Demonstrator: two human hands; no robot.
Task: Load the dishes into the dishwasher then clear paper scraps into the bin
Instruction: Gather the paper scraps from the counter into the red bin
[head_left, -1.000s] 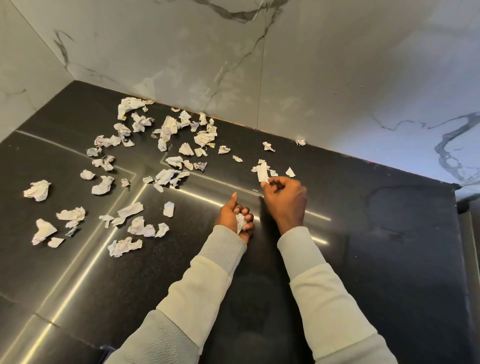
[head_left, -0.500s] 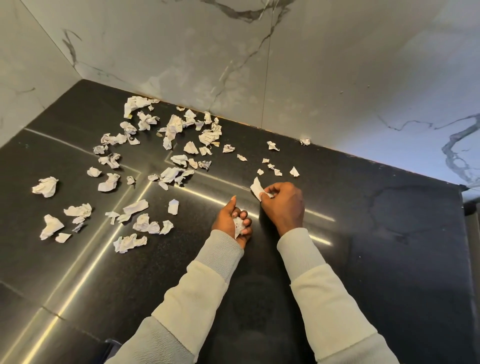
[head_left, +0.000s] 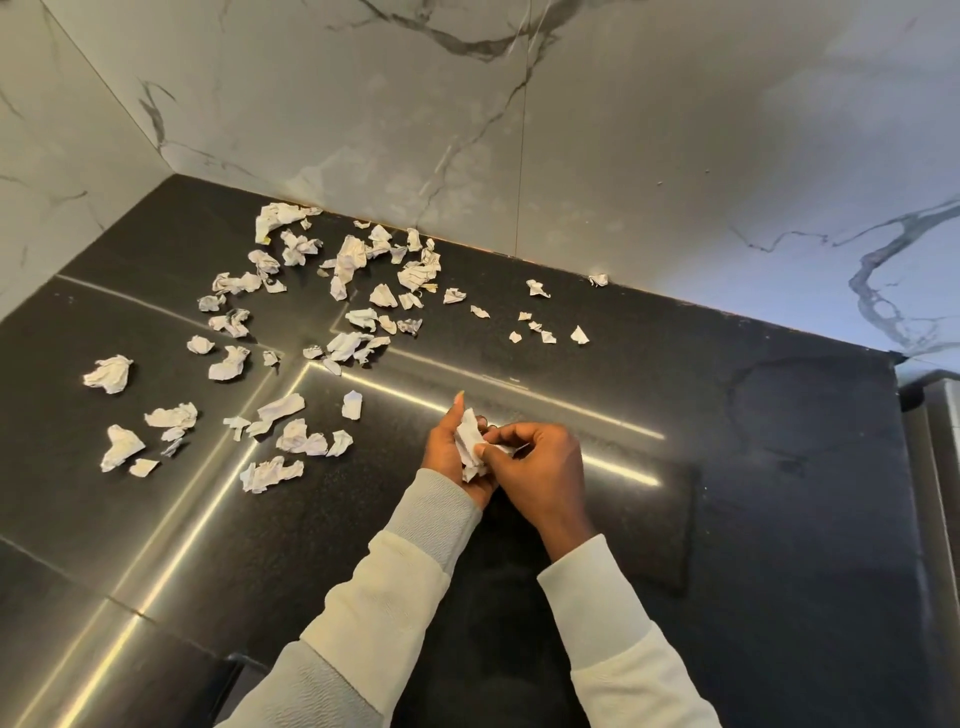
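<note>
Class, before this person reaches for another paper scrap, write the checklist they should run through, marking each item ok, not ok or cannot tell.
1. Left hand has a grip on the wad of scraps: ok, fingers curl round it.
2. Right hand free to pick: not ok, it pinches the wad.
3. Next scraps in view: ok, small scraps lie near the wall.
4. Counter cleared: not ok, scattered scraps cover its left part.
5. Bin within reach: cannot tell, none in view.
</note>
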